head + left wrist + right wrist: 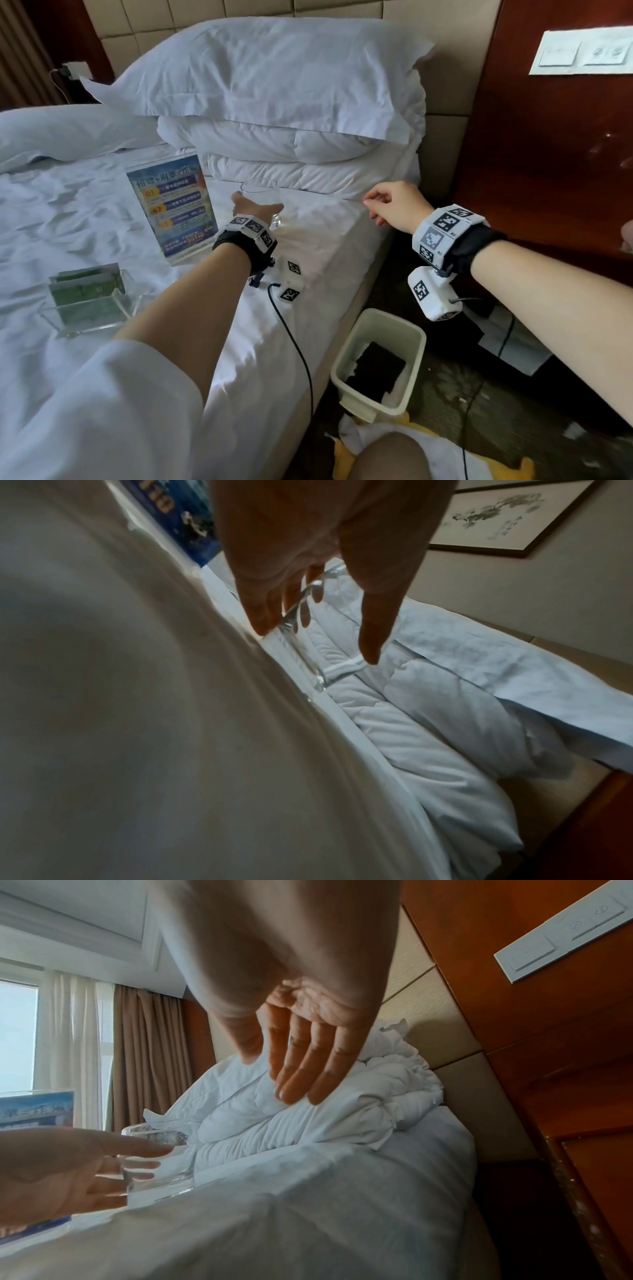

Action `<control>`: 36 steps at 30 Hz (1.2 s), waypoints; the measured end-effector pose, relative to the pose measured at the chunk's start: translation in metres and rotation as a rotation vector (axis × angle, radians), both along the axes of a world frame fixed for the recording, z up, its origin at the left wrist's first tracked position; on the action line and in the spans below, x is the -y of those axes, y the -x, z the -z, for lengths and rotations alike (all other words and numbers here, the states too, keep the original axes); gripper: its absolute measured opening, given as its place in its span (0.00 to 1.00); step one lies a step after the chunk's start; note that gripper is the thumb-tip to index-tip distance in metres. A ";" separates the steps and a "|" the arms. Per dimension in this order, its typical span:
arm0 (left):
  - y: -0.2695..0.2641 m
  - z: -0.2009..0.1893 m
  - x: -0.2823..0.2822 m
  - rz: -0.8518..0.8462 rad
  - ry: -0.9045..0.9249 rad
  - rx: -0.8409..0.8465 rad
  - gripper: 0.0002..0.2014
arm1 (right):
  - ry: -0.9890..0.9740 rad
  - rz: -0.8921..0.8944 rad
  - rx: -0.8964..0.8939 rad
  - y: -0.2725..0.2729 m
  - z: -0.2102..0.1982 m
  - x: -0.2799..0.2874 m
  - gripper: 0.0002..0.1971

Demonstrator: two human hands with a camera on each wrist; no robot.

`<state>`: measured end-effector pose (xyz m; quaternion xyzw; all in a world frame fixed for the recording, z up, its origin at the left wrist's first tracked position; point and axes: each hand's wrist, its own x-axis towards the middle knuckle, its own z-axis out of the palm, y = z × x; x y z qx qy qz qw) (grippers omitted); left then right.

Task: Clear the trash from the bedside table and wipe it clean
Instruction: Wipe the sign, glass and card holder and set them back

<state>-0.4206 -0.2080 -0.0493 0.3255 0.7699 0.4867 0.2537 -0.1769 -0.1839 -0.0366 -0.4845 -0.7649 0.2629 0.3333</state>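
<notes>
A clear drinking glass (263, 192) stands on the white bed sheet in front of the folded duvet. My left hand (257, 202) reaches around it, thumb on one side and fairly straight fingers on the other; the right wrist view shows those fingers through the glass (164, 1175). The left wrist view shows the glass (308, 669) just past the left hand (318, 642). My right hand (371, 205) hovers over the bed's right edge, fingers loosely bent and holding nothing, as the right wrist view (270, 1077) confirms. The red-brown bedside table (548, 171) is to the right.
A blue acrylic sign stand (174, 205) and a clear holder with green packets (89, 298) sit on the bed to the left. A white trash bin (390, 317) holding something dark stands on the floor by the bed. Pillow and folded duvet (291, 147) lie behind the glass.
</notes>
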 end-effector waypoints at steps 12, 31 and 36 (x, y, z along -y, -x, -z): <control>-0.027 -0.021 0.018 0.142 -0.066 -0.033 0.40 | -0.033 0.094 -0.037 -0.029 -0.014 -0.005 0.10; -0.272 -0.007 -0.058 0.702 -0.149 -0.037 0.11 | -0.019 0.766 0.149 -0.272 0.029 0.016 0.09; -0.329 0.013 -0.104 0.761 -0.136 -0.006 0.38 | 0.030 1.052 0.210 -0.335 0.042 -0.008 0.19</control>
